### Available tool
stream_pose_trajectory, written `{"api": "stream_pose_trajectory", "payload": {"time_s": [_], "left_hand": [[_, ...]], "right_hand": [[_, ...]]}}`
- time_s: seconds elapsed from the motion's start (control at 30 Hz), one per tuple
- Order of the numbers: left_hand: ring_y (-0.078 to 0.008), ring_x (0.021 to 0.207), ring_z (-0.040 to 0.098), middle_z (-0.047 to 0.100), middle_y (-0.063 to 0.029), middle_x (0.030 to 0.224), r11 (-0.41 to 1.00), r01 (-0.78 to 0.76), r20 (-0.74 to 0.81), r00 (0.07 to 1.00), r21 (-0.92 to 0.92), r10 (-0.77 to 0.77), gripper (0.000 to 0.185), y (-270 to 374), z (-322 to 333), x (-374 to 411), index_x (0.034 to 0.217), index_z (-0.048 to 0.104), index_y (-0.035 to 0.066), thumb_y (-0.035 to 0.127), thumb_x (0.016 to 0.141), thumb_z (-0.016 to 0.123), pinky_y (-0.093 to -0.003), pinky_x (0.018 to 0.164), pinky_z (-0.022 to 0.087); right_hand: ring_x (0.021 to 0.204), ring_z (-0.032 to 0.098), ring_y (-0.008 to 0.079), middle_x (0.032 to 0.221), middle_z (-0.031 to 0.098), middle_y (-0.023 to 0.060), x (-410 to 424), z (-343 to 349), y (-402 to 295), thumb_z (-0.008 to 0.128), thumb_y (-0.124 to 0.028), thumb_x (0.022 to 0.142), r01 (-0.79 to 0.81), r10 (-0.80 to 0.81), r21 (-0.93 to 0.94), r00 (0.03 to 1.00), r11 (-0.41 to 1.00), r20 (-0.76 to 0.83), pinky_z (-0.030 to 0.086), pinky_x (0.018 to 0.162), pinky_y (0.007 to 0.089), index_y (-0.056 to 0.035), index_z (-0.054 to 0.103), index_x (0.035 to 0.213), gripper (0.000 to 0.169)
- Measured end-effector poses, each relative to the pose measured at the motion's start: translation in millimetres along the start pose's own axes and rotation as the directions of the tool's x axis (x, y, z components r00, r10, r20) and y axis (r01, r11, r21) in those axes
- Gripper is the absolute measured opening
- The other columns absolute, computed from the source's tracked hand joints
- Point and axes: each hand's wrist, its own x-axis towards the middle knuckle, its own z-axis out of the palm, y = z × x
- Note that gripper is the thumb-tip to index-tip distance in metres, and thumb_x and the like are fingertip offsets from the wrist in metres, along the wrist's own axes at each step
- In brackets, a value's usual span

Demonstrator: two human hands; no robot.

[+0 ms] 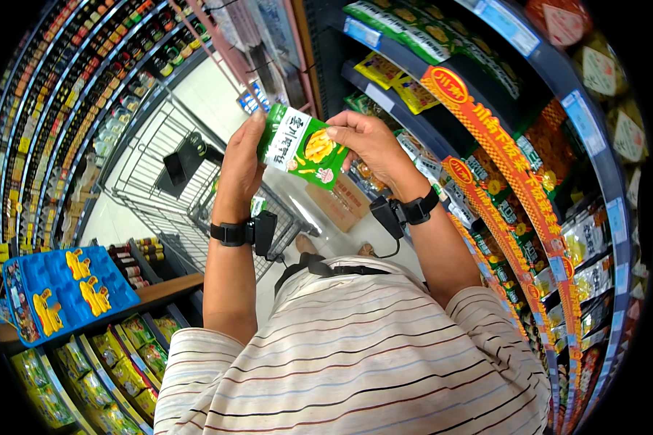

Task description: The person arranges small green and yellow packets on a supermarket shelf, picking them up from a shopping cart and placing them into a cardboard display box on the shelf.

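Stretched between both hands is a green and white food packet, printed side up, with a picture of yellow food strips and some writing on it. My left hand grips its left end, thumb along the edge. At the opposite end my right hand pinches the upper right corner, thumb on top and fingers behind. Below the packet, to the left, stands a wire shopping cart. A dark phone rests on a black holder at the cart's handle side.
Shelves of packaged foods with orange printed strips rise close on my right. Bottled goods fill a curved-looking shelf at far left. A blue display tray with yellow figures sits lower left. A cardboard box stands on the floor ahead.
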Motion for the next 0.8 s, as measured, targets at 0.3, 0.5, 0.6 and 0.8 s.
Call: {"api": "stream_pose_trajectory", "payload": {"time_s": [0.3, 0.5, 0.6, 0.8], "left_hand": [[-0.0081, 0.075, 0.061, 0.065, 0.0002, 0.092, 0.981, -0.058, 0.106, 0.994, 0.187, 0.039, 0.039, -8.5, 41.5, 12.6, 0.114, 0.063, 0.004, 0.04, 0.101, 0.057, -0.0236, 0.056, 0.046], [0.0014, 0.056, 0.045, 0.058, 0.0094, 0.074, 0.939, -0.029, 0.23, 0.972, 0.344, -0.054, 0.023, 0.2, 70.8, 21.7, 0.104, 0.065, 0.011, 0.033, 0.098, 0.063, -0.0176, 0.048, 0.03], [0.0005, 0.058, 0.048, 0.06, 0.0074, 0.076, 0.956, -0.08, 0.228, 0.974, 0.283, 0.014, 0.02, 0.4, 82.4, 25.4, 0.103, 0.063, 0.01, 0.029, 0.098, 0.063, -0.0179, 0.049, 0.033], [-0.0072, 0.065, 0.059, 0.065, -0.0038, 0.088, 0.989, -0.102, 0.22, 0.973, 0.111, 0.076, 0.027, -10.9, 108.5, 35.3, 0.117, 0.052, 0.002, 0.018, 0.098, 0.061, -0.022, 0.052, 0.046]], "right_hand": [[0.069, 0.058, 0.0042, 0.088, 0.066, 0.0008, -32.5, -38.6, -28.7, 0.064, -0.025, 0.096, 0.112, -0.124, -0.077, 0.977, 0.991, -0.171, 0.044, 0.052, 0.0207, -0.0009, 0.064, 0.111, 0.028], [0.077, 0.059, 0.0022, 0.09, 0.066, -0.0016, -37.7, -59.8, -34.7, 0.063, -0.025, 0.097, 0.208, -0.245, -0.196, 0.95, 0.958, -0.192, 0.045, 0.061, 0.0178, -0.002, 0.067, 0.107, 0.025], [0.082, 0.061, 0.0052, 0.095, 0.065, -0.0013, -45.0, -60.8, -45.3, 0.061, -0.028, 0.099, 0.276, -0.255, 0.046, 0.931, 0.96, -0.261, 0.049, 0.067, 0.0186, -0.0024, 0.062, 0.118, 0.032], [0.087, 0.066, 0.0195, 0.106, 0.063, 0.016, -57.8, -62.6, -55.1, 0.062, -0.02, 0.098, 0.382, -0.33, 0.088, 0.876, 0.92, -0.352, 0.058, 0.065, 0.0306, 0.0012, 0.04, 0.142, 0.053]]}}
